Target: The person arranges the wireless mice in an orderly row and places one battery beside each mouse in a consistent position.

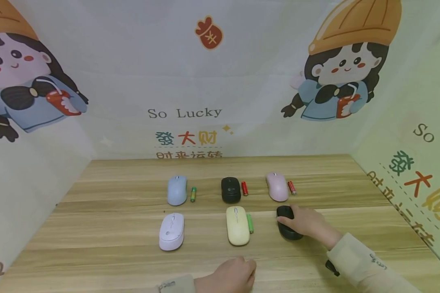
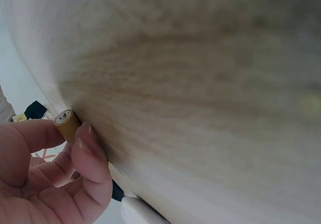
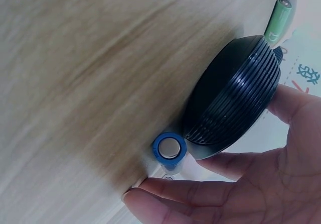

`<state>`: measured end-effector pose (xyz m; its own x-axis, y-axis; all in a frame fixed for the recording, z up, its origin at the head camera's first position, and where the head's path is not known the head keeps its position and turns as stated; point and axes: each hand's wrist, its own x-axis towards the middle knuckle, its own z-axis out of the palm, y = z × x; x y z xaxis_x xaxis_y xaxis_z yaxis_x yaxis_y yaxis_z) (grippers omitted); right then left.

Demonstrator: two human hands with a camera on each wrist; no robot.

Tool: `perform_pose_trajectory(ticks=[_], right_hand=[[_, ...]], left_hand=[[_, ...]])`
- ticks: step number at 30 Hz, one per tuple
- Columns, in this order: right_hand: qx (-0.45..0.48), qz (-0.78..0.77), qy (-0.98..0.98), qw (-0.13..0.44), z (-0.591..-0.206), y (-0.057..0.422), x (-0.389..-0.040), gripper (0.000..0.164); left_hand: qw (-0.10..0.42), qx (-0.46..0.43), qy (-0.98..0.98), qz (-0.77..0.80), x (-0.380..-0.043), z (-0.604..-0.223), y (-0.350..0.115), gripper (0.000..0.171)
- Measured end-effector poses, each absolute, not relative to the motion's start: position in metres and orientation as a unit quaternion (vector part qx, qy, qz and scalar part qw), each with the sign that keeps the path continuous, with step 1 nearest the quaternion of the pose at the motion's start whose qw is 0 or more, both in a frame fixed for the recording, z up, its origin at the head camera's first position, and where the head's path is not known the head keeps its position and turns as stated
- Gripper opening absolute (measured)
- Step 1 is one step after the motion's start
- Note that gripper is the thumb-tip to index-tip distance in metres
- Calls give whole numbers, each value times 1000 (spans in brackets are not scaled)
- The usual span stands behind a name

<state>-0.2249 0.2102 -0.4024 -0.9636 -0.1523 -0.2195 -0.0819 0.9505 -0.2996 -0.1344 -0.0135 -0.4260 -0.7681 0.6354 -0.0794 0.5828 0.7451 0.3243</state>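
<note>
My right hand (image 1: 309,224) grips a black mouse (image 1: 289,233) on the table's right side, thumb on one flank and fingers on the other. In the right wrist view, a blue-ringed battery (image 3: 169,148) is right beside that mouse, close to the fingers. Near the front edge, my left hand (image 1: 231,274) pinches a yellow-brown battery (image 2: 67,126) between thumb and finger, close over the wood; the head view hides this battery. A yellow mouse (image 1: 237,226) sits just beyond the left hand, with a green battery (image 1: 250,224) along its right side.
At the back stand a blue mouse (image 1: 177,190), another black mouse (image 1: 231,190) and a pink mouse (image 1: 277,187), each with a battery on its right. A pale lilac mouse (image 1: 171,232) sits front left. Printed cloth walls (image 1: 256,81) surround the wooden table (image 1: 106,232).
</note>
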Motion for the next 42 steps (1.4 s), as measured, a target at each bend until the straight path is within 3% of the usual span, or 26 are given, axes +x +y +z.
perform_pose_trajectory(ticks=[6, 26, 33, 42], right_hand=[[-58, -144, 980, 123, -401, 209, -225, 76], [-58, -141, 980, 128, -398, 208, -225, 77], [-60, -143, 979, 131, -400, 208, -225, 77], [-61, -141, 981, 122, -402, 210, -225, 76]], left_hand=[[103, 305, 937, 136, -133, -426, -11, 8], [136, 271, 938, 168, -132, -424, -13, 12], [188, 259, 919, 231, -142, -410, -26, 12], [123, 150, 936, 294, -198, -372, -68, 31]])
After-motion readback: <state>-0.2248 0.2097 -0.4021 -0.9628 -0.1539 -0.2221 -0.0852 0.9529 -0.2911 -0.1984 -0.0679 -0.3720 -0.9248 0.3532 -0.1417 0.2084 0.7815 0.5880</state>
